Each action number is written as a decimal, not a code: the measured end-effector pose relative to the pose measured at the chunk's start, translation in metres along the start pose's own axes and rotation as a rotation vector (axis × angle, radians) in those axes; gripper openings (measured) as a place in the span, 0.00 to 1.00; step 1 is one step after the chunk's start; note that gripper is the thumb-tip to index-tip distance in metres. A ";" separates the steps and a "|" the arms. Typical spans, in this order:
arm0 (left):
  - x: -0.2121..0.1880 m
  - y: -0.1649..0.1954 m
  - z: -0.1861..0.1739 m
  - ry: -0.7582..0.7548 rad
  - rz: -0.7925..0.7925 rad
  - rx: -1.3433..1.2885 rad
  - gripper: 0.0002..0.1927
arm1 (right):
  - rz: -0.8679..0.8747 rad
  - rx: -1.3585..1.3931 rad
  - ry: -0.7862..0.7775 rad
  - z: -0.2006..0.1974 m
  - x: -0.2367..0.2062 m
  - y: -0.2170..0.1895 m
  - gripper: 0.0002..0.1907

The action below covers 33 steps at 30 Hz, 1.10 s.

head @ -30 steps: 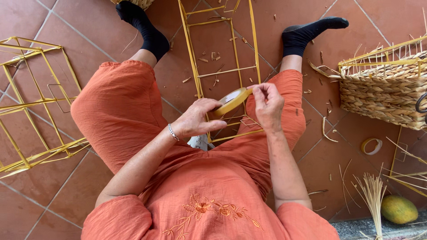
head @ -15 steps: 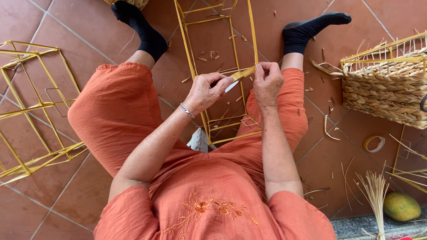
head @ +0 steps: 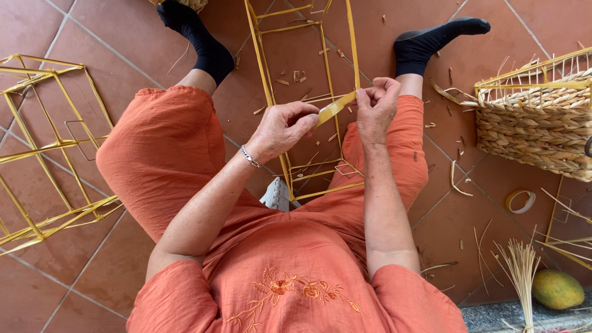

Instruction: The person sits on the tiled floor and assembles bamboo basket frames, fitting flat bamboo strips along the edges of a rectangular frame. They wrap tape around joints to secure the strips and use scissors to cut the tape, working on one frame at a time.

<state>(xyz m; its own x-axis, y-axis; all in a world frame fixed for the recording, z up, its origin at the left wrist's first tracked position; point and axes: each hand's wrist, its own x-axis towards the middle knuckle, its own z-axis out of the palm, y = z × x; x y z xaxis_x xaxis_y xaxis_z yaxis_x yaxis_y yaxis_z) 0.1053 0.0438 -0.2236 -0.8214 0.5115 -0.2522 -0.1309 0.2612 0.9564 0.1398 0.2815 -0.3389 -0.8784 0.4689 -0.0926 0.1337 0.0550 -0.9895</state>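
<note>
I sit on a tiled floor in orange clothes, legs apart. Between my knees lies a yellow wire frame (head: 308, 92). My left hand (head: 280, 129) grips a roll of yellow tape (head: 327, 111), seen edge-on between thumb and fingers. My right hand (head: 377, 108) pinches the free end of the tape strip (head: 345, 98), stretched short between both hands over the frame's right rail. A bracelet circles my left wrist.
Another yellow wire frame (head: 46, 148) lies at the left. A partly woven basket (head: 536, 123) stands at the right. Near it are a tape roll (head: 520, 201), a bundle of straw (head: 521, 271), a green-yellow fruit (head: 557, 288) and scattered fibre scraps.
Both hands rose a little over the frame. The tape roll turned from face-on to edge-on, and a short strip has been drawn out between the hands.
</note>
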 end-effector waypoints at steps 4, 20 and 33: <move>0.002 0.027 -0.019 -0.013 -0.066 0.067 0.12 | -0.084 -0.039 0.018 0.002 0.001 0.005 0.14; 0.021 0.026 -0.062 0.007 -0.362 1.046 0.25 | -0.072 -0.076 0.041 0.010 -0.003 0.009 0.11; 0.032 -0.045 -0.060 0.061 -0.490 1.041 0.29 | -0.115 -0.122 0.013 0.013 -0.004 0.006 0.08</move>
<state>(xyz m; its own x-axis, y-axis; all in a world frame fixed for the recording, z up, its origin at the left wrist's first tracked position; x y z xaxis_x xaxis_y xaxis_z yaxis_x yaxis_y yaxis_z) 0.0512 -0.0004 -0.2658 -0.8380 0.1351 -0.5286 0.0546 0.9848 0.1651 0.1384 0.2690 -0.3463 -0.8852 0.4647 0.0229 0.0879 0.2153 -0.9726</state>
